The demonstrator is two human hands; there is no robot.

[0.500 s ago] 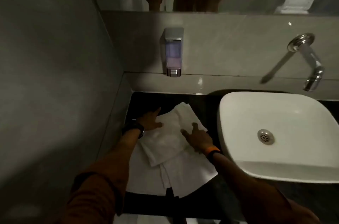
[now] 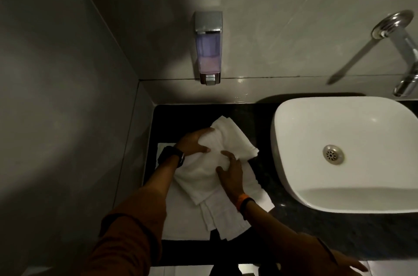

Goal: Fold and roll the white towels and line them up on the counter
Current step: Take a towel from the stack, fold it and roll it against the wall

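a white towel [image 2: 210, 158] lies bunched and partly folded on top of a flat pile of other white towels [image 2: 228, 219], all on the dark surface [image 2: 316, 232] in the corner left of the basin. its far end fans out in loose layers toward the back wall, and its near end hangs over the pile below. the left hand [image 2: 194, 142] is closed on a fold at the towel's left side, fingers curled over the cloth and thumb pressing into it. the right hand [image 2: 230, 174] lies flat on the towel just beside it, fingers spread and pressing down, gripping nothing. the two hands are close together but do not touch. a dark watch [image 2: 172, 155] sits on the left wrist and an orange band [image 2: 243, 202] on the right, with brown sleeves behind both. the white basin [image 2: 348, 153] stands on the surface at the right, under a chrome tap [image 2: 404, 54]. a soap dispenser [image 2: 208, 47] hangs on the tiled wall above the towels.
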